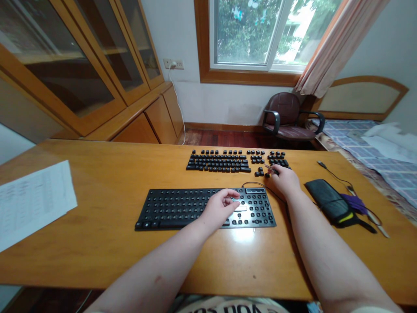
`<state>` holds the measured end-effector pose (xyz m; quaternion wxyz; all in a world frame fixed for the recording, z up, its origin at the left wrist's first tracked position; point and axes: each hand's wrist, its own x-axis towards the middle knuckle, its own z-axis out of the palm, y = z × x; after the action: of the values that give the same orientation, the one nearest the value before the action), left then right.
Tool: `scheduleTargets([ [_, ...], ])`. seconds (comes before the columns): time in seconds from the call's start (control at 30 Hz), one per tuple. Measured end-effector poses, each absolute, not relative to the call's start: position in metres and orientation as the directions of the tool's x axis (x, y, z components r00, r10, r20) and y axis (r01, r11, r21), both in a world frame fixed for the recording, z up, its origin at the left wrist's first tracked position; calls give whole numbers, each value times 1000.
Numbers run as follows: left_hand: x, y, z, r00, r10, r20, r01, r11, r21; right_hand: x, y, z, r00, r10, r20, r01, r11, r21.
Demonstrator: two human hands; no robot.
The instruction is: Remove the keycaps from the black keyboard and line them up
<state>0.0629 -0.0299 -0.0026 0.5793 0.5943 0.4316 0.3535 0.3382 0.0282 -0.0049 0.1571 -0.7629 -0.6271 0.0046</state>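
A black keyboard base (182, 208) with its keycaps removed lies on the wooden desk (114, 191). My left hand (220, 206) rests on its right part, fingers curled in a pinch; what they hold is too small to name. Beyond it, the removed black keycaps (218, 162) are laid out in keyboard order. My right hand (284, 178) reaches to the small cluster of keycaps (260, 172) at the right of that layout, fingers closed around a thin wire-like tool. The keyboard's cable (257, 184) loops near my right wrist.
A printed paper sheet (32, 200) lies at the desk's left edge. A black pouch (327, 201) with purple and yellow items and a thin cable (335, 176) sits at the right. Wooden cabinets (97, 78), an office chair (286, 115) and a bed (374, 148) stand behind.
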Motion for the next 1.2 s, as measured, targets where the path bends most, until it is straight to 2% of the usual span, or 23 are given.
scheduleTargets([
  [0.1, 63, -30, -2, 377, 923, -81, 100, 46, 994, 341, 28, -4, 159, 961, 226, 957, -93, -275],
  [0.23, 64, -30, -2, 373, 924, -84, 96, 52, 994, 346, 29, -4, 37, 979, 201, 977, 7, -215],
  [0.5, 63, -30, -1, 372, 926, -69, 91, 38, 995, 349, 35, -10, 81, 991, 111, 991, -68, -113],
  [0.67, 63, -29, -2, 375, 925, -65, 98, 30, 995, 349, 36, -10, 73, 990, 118, 990, -58, -127],
  [0.9, 64, -30, 0, 374, 924, -74, 98, 40, 994, 335, 32, -9, 22, 964, 266, 977, 35, -210],
  [1.2, 65, -30, 0, 365, 927, -88, 106, 53, 993, 317, 39, -12, -27, 967, 254, 981, 75, -179],
])
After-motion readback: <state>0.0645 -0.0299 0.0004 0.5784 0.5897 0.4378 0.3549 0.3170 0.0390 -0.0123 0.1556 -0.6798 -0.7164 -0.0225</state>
